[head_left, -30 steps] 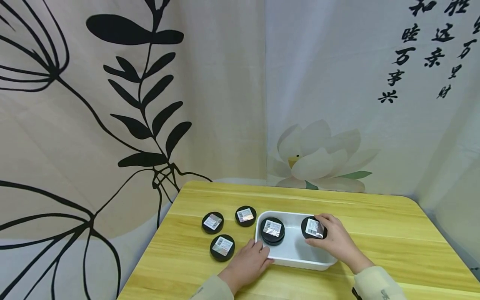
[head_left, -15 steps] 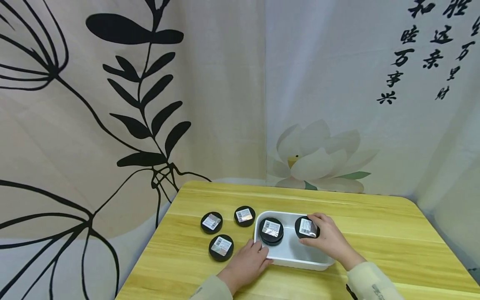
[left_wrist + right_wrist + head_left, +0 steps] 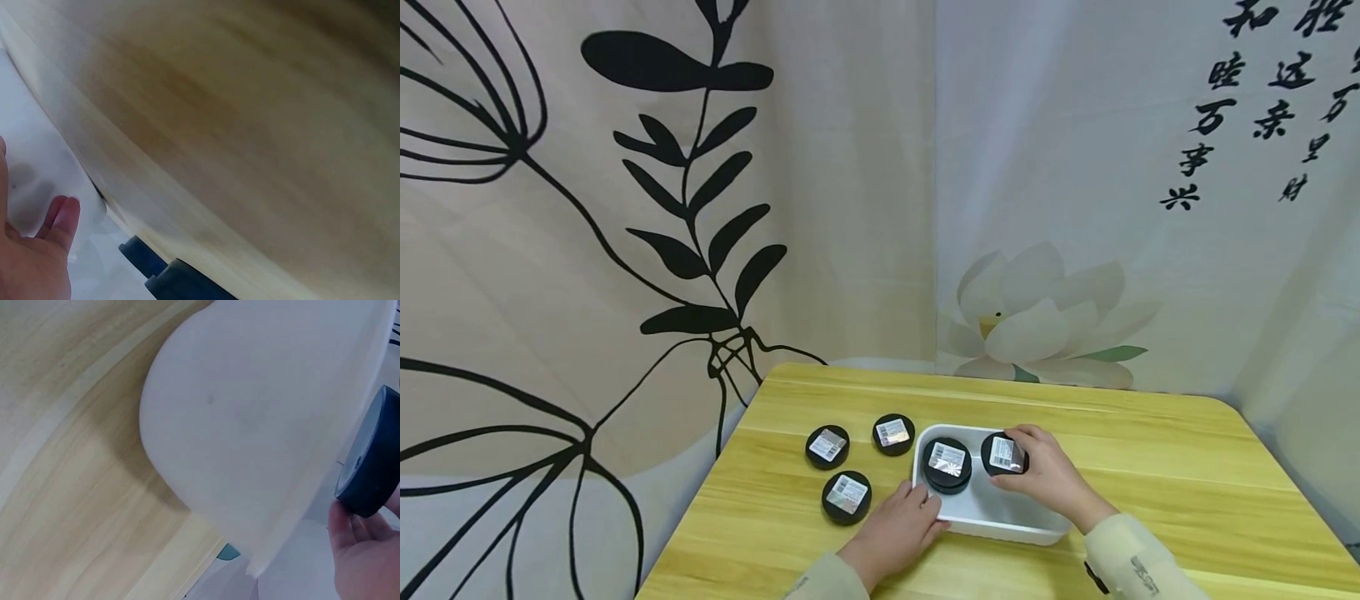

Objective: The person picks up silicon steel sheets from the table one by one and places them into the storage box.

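Above the right part of the white plastic tray (image 3: 1003, 507), my right hand (image 3: 1047, 473) holds a black round puck-like piece (image 3: 1002, 453) by its right edge, label upward. In the right wrist view its pale underside shows beside the thick dark rim, with fingertips on the rim. A stack of similar black pucks (image 3: 947, 465) sits in the tray's left end. My left hand (image 3: 897, 528) rests at the tray's front left corner, fingers on the rim and thumb along the front wall; the left wrist view shows its fingers against the white wall.
Several labelled black pucks lie on the wooden table (image 3: 760, 533) left of the tray: one at the back (image 3: 893, 434), one farther left (image 3: 827, 447), one nearer the front (image 3: 846, 497). A printed curtain (image 3: 850, 208) hangs behind the table.
My right hand has moved left over the tray with the puck, closer to the stack. My left hand stays at the tray's corner.
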{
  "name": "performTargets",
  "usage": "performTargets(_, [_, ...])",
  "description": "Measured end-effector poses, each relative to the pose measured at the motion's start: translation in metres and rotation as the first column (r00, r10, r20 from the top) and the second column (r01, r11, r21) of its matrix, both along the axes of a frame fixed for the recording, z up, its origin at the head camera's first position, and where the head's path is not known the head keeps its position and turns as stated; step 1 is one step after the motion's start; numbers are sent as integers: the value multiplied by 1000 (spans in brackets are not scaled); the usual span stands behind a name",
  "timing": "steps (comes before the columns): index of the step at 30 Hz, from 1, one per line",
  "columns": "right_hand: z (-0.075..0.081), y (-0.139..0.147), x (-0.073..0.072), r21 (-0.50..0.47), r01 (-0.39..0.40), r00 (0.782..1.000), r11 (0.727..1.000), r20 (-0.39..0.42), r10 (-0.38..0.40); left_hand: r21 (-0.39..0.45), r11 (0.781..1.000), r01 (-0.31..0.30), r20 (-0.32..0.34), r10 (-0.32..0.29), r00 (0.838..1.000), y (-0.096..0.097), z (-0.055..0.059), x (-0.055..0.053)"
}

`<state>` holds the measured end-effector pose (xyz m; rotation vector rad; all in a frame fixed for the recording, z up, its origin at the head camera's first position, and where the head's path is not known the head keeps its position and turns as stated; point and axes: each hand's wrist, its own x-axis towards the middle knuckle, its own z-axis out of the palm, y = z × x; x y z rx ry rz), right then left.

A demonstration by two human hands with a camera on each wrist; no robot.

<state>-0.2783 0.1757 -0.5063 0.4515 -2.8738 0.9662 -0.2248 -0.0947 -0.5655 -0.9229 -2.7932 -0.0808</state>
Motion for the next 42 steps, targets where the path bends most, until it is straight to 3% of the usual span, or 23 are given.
performTargets(10, [2,-4,-4,17,-20,1000,1000,0,20,0,1000,9,-20,-9,1000,1,-1,0])
performTargets(24, [7,-16,-16,51,-61,996,997,64,58,-10,1000,-7,-5,7,1000,2,-2,-1])
performTargets(42, [5,-34,-24,-31,-148,981,988,118,151,-14,1000,10,-25,-10,1000,0,0,-1])
